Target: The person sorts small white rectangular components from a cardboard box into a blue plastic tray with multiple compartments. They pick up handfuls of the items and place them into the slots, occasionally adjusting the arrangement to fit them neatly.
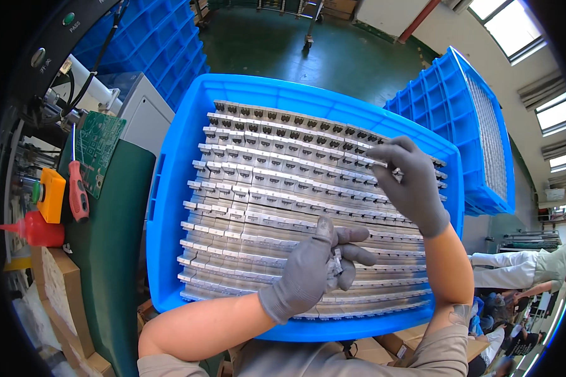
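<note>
My left hand (pixel 311 267), in a grey knit glove, is over the near middle of a blue crate. Its fingers curl around a small silvery piece (pixel 338 261); its exact kind I cannot make out. My right hand (pixel 414 185), gloved the same way, hovers above the crate's right part. Its thumb and forefinger are bent but apart, with nothing visible between them. Below both hands, the blue crate (pixel 176 169) holds many close-set rows of small silvery-white parts (pixel 277 166). Dark pieces show on the parts in the far rows.
To the left, a green-topped bench (pixel 116 220) carries a red-handled screwdriver (pixel 77 191), a green circuit board (pixel 100 147), a yellow button box (pixel 51 196) and a red bottle (pixel 41 229). Another filled blue crate (pixel 446 94) stands at the far right. People (pixel 516 267) are farther right.
</note>
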A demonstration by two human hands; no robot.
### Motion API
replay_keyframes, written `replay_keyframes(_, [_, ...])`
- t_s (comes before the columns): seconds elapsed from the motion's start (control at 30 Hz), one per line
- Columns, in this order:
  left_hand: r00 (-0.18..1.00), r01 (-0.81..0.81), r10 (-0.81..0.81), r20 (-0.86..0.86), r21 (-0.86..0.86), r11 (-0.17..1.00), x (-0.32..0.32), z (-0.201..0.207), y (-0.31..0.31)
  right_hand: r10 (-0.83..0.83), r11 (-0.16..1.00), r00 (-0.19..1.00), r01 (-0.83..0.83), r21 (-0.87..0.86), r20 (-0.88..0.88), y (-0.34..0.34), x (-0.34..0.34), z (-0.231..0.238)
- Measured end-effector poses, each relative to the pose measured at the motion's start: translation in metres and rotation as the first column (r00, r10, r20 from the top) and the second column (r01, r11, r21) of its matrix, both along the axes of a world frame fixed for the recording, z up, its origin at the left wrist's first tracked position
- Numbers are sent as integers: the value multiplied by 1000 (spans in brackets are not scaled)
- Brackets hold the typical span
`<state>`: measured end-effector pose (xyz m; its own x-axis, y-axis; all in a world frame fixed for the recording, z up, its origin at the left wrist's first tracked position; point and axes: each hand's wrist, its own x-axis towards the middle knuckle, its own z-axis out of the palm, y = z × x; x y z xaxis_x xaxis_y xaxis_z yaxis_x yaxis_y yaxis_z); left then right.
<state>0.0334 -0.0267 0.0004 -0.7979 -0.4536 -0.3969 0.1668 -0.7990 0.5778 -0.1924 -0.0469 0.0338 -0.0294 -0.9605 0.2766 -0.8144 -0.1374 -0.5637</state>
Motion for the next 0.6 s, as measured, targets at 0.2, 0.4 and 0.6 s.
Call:
replay_keyframes(0.2, [988,15,31,149,-299,954,7,3,-1,398,896,917,-394,202,26,39,45,36])
replay_keyframes(0.4, [973,38,28,229,-278,960,4,3,-2,419,889,907,-403,216,-32,48,52,25])
replay_keyframes(0.6, [997,-19,28,67,-127,992,2,1,-1,274,955,933,-293,49,235,50,45,19])
